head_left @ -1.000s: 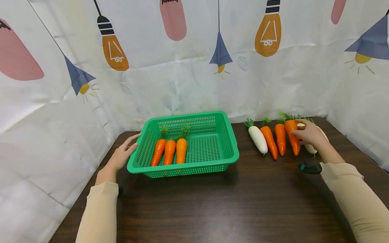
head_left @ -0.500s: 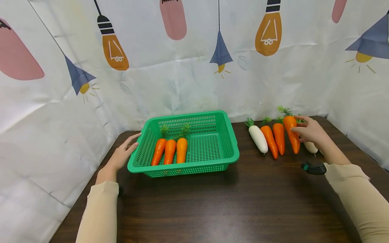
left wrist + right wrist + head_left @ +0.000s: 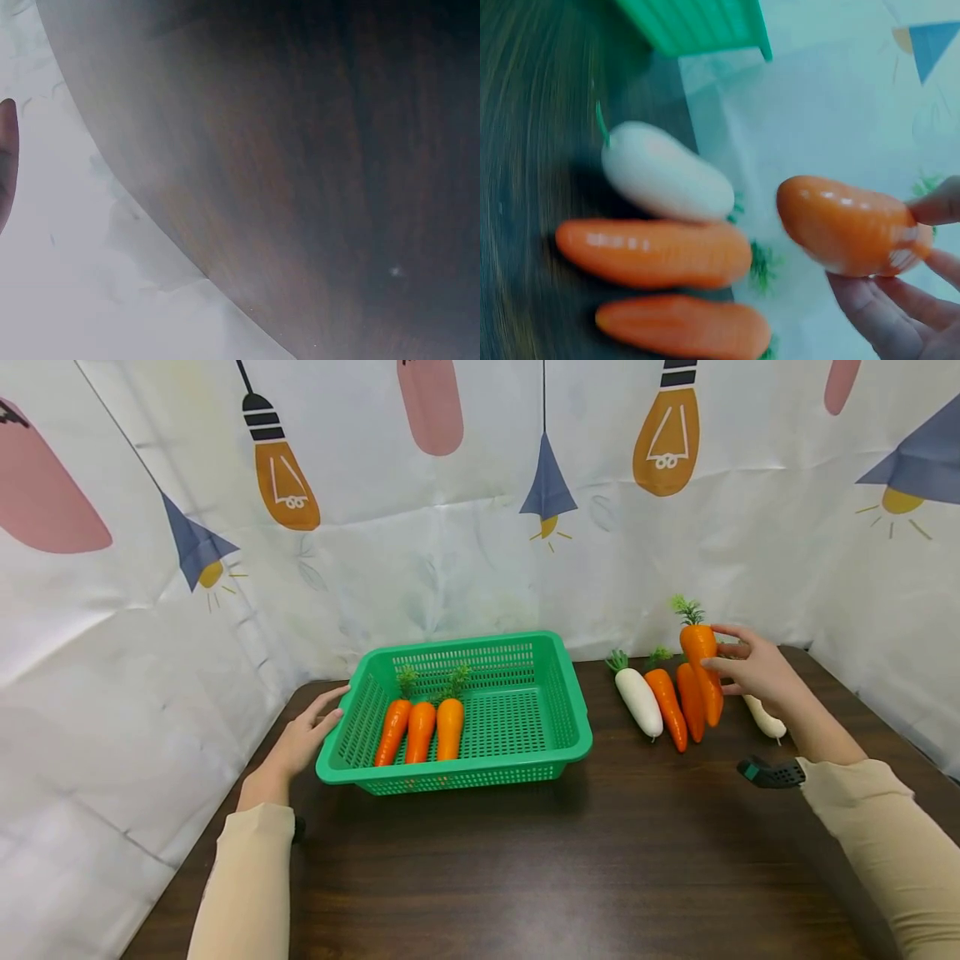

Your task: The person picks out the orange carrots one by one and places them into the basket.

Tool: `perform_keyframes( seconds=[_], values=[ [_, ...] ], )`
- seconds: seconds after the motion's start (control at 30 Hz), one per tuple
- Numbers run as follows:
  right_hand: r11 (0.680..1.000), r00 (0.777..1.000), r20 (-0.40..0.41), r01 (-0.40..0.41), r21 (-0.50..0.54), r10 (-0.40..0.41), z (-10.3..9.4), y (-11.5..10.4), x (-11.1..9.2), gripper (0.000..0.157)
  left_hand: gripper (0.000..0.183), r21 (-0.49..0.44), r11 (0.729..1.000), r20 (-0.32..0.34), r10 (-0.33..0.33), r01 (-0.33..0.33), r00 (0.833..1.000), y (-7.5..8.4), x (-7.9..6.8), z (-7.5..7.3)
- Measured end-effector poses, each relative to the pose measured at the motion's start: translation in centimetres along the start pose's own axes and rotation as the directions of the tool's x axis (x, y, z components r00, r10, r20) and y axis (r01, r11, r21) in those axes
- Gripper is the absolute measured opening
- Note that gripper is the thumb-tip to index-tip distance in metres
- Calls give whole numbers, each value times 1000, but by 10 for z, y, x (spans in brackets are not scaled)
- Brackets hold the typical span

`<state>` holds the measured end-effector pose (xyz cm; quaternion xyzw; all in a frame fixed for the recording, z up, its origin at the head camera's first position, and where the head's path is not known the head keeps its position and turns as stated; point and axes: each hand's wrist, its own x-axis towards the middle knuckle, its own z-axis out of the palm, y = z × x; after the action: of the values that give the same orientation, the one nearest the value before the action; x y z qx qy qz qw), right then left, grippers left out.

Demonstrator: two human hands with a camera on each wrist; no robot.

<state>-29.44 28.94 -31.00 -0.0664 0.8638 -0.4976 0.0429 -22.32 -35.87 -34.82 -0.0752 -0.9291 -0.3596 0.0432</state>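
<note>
My right hand point(image 3: 761, 672) holds an orange carrot point(image 3: 701, 660) by its upper part, between thumb and fingers, raised above the table. In the right wrist view the carrot point(image 3: 840, 225) points its tip towards the camera. Below it lie two more carrots point(image 3: 666, 706) and a white radish point(image 3: 639, 703) side by side. Another white radish point(image 3: 763, 718) lies partly hidden behind the right hand. My left hand point(image 3: 300, 743) rests with extended fingers at the left rim of a green plastic basket point(image 3: 465, 770). Several carrots in the basket include an orange one point(image 3: 420, 733).
The dark wooden table point(image 3: 525, 868) stretches in front of the basket. A white curtain point(image 3: 480, 560) with printed lamps hangs close behind the table's back edge. In the left wrist view mostly tabletop point(image 3: 262, 187) appears.
My right hand has lifted the carrot from the row and moved it up and slightly left. The left hand stays at the basket rim.
</note>
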Motion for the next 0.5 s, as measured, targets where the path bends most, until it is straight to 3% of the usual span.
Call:
perform_keyframes(
  seconds=[0.23, 0.5],
  values=[
    [991, 1000, 0, 30, 131, -30, 11, -20, 2, 78, 57, -3, 1000, 4, -4, 4, 1000, 0, 0, 1],
    [982, 998, 64, 9, 187, -21, 23, -39, 9, 77, 58, 5, 1000, 4, -16, 16, 1000, 1, -1, 0]
  ],
)
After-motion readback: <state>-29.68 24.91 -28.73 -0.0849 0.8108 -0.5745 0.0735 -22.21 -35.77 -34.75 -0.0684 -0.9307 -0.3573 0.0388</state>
